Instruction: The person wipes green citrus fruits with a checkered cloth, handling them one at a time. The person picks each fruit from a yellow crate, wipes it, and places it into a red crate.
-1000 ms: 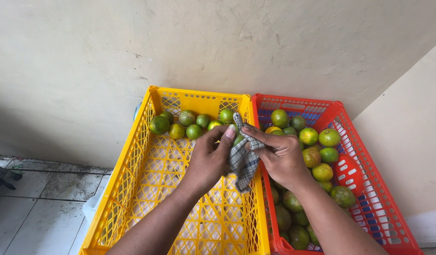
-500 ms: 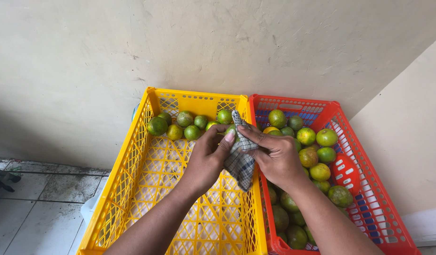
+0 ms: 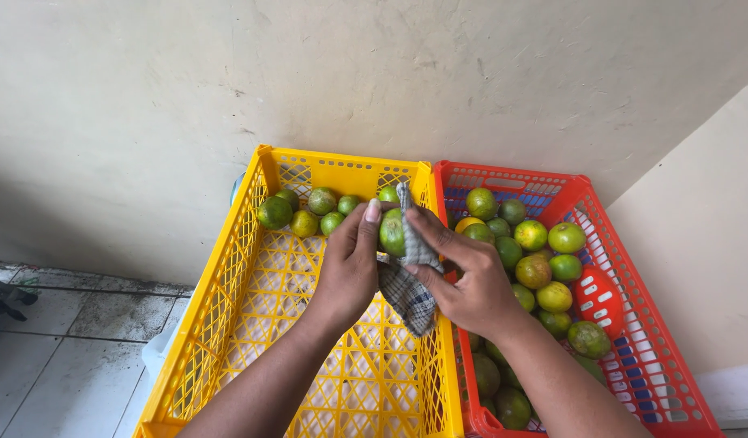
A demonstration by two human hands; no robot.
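Green citrus fruit (image 3: 392,233) sits pinched between my hands, left hand (image 3: 349,268) cupping it, right hand (image 3: 463,280) pressing the checked cloth (image 3: 408,288) against its right side.

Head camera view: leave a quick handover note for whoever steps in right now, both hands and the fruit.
Left hand: holds a green citrus fruit over the yellow crate.
Right hand: presses a checked cloth against that fruit.
Done: about seven fruits lie at the yellow crate's far end.
Left: the red crate holds many more green and yellowish fruits.
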